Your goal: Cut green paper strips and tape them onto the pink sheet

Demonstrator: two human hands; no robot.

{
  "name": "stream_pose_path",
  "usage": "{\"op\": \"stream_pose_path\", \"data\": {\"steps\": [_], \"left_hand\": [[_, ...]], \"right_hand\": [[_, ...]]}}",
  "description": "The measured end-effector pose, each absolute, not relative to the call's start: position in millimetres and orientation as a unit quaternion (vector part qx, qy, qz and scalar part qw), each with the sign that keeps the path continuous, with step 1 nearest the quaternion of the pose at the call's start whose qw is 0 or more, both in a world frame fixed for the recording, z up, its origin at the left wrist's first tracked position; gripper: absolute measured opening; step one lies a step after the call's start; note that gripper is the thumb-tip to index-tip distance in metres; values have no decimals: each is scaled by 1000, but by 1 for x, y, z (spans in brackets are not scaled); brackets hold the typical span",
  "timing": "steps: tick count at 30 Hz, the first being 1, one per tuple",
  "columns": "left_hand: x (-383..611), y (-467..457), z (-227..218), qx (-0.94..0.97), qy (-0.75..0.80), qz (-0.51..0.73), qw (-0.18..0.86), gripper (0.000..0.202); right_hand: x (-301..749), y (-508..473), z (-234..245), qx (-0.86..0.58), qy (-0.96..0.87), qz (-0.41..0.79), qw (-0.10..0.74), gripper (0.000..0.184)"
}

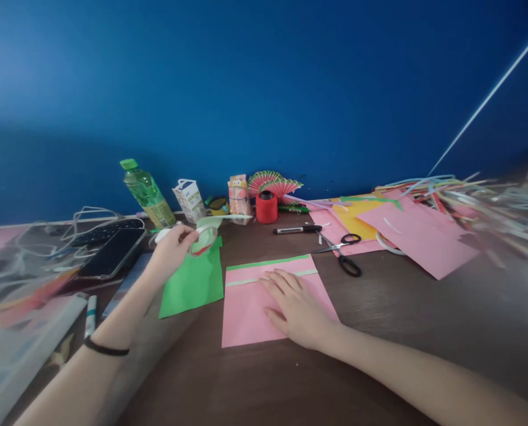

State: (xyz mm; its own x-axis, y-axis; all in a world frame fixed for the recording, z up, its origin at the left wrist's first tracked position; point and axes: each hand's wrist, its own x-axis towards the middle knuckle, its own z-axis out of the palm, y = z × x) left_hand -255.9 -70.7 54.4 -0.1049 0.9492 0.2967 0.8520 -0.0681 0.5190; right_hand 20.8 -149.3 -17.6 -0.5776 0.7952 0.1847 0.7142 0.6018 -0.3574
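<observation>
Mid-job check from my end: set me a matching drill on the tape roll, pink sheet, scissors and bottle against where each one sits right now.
Things:
1. tape roll
2. pink sheet
3. scissors
4. green-capped bottle

Places:
A. flat under the right hand
B. standing at the back near the blue wall
C. held in the left hand above the green sheet
D. lying on the table, right of the pink sheet

Pairs: 1-C, 2-A, 3-D, 4-B
</observation>
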Motion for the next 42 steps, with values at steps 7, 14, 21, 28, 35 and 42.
{"op": "stream_pose_path", "data": {"steps": [7, 14, 21, 28, 35, 42], "left_hand": [[-256, -71, 70, 499, 647, 493, 301, 12], [-254, -79, 78, 435, 599, 549, 388, 7], [-241, -99, 83, 460, 544, 586, 386, 7], [-219, -117, 92, 488, 473, 623, 388, 11], [-210, -111, 63, 594, 577, 480, 291, 6], [-186, -109, 29, 651, 557, 452, 249, 12]], "right_hand": [[20, -149, -17, -428, -879, 130, 163, 49], [20, -149, -15, -422, -881, 126, 173, 47], [21, -148, -15, -419, -881, 121, 183, 49], [22, -150, -15, -417, -884, 126, 168, 50], [21, -149, -16, -428, -881, 127, 158, 50], [21, -149, -14, -437, -878, 129, 148, 52]]}}
